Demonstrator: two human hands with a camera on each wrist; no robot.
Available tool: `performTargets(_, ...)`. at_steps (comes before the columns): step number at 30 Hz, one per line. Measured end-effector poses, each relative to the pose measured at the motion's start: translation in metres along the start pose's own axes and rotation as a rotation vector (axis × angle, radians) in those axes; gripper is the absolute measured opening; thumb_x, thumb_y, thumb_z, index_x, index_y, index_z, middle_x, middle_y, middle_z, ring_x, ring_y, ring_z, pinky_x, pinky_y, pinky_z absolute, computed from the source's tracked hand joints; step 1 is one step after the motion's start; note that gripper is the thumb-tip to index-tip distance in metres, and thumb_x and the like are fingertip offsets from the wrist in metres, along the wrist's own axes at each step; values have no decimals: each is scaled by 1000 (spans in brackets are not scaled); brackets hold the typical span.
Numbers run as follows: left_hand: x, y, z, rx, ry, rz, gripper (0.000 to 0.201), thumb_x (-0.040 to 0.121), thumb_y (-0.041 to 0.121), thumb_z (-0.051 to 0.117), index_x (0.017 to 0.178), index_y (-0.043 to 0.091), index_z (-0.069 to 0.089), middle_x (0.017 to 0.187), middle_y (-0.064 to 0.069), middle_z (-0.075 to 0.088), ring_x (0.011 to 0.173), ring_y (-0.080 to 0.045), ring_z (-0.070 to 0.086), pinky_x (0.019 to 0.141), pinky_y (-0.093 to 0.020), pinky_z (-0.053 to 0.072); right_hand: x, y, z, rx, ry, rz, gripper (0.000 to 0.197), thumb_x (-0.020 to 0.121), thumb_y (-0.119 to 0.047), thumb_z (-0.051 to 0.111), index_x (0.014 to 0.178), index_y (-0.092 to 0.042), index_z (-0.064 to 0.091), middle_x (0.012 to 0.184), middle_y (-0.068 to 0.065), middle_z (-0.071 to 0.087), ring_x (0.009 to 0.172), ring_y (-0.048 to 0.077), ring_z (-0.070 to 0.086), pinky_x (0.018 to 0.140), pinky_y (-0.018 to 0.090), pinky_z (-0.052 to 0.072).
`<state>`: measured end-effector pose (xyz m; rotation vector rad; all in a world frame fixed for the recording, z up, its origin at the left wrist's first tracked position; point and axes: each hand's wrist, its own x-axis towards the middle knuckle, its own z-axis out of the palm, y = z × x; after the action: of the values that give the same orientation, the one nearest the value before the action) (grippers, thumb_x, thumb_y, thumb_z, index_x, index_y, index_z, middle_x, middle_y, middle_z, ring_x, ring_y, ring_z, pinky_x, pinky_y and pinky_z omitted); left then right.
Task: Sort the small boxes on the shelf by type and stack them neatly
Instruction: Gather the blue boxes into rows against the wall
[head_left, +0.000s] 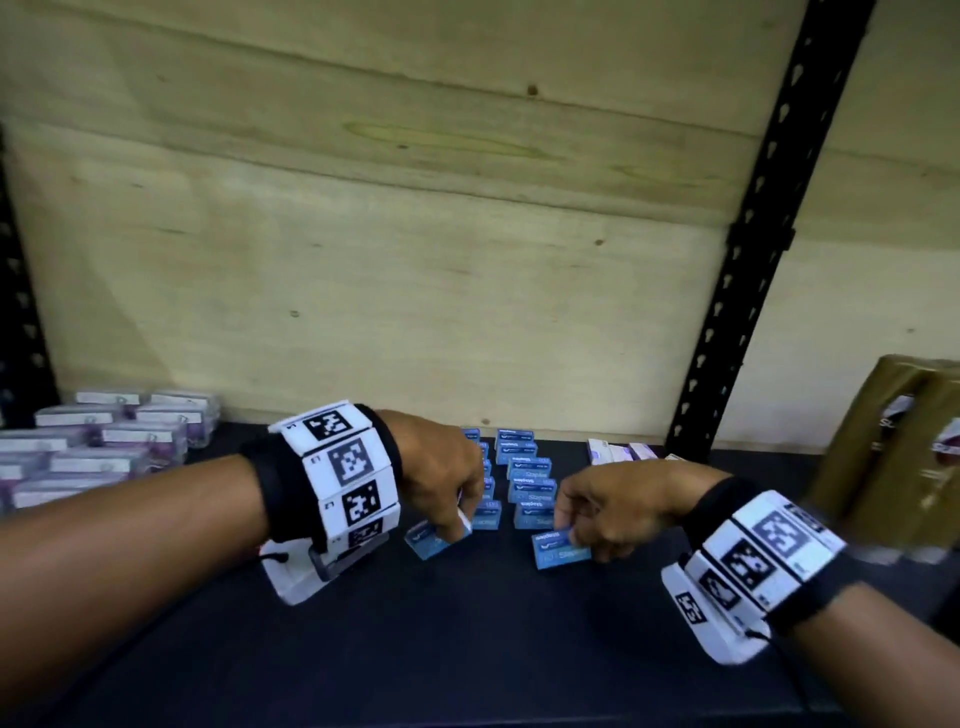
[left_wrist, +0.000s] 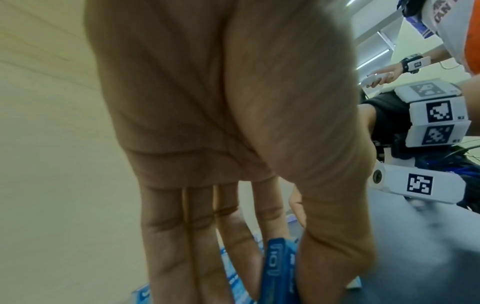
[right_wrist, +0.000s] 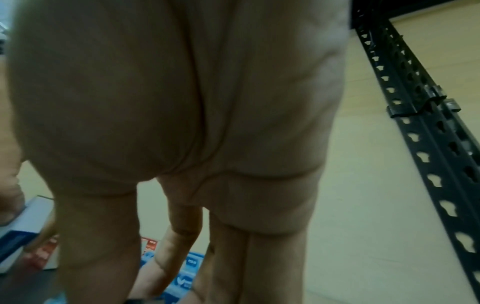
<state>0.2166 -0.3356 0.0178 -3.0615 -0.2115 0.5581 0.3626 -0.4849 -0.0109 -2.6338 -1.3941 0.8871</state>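
**Two hands, two blue boxes**

Both hands reach over the dark shelf (head_left: 467, 649). Left hand (head_left: 441, 478) pinches a tilted blue box (head_left: 427, 540). Right hand (head_left: 608, 506) holds another blue box (head_left: 558, 551) in front of two rows of blue boxes (head_left: 527, 478).

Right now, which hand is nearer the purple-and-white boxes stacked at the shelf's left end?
Left. The left hand is beside the purple-and-white boxes; the right hand lies beyond it.

A brown wrapped package (head_left: 893, 457) sits beside the black upright (head_left: 753, 249)
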Motion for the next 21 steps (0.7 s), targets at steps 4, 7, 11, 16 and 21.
performTargets(4,4,10,11,62,-1,27,31,93,26,61,124,24,64,117,3,63,92,-11,50,75,-25,38,0,-5,5,-84,30,10,9,98,-19,56,106,-21,52,78,-1,62,62,13,57,66,27,51)
performTargets(7,5,15,17,44,16,63,33,94,22,60,128,22,61,114,2,60,91,-11,46,76,-24,38,-1,-7,9,-138,61,15,10,97,-23,58,104,-25,52,80,-3,62,69,17,57,71,29,50)
performTargets(11,2,14,25,-40,60,61,37,91,19,66,127,19,56,101,5,51,90,-13,48,74,-24,38,-4,-3,11,-146,105,-5,9,94,-29,60,100,-30,52,85,-1,67,71,16,59,74,30,52)
performTargets(16,-8,2,31,-23,13,-99,35,90,33,65,117,12,59,114,-5,64,88,-18,54,75,-30,46,-7,6,9,-119,112,9,19,85,-36,71,94,-33,54,99,-1,74,79,13,63,83,31,52)
performTargets(21,-8,0,34,8,6,-98,29,95,33,58,113,11,63,110,-6,65,89,-20,59,75,-33,48,-5,5,6,-140,99,-6,15,87,-32,71,91,-30,56,96,0,74,71,13,62,75,27,51)
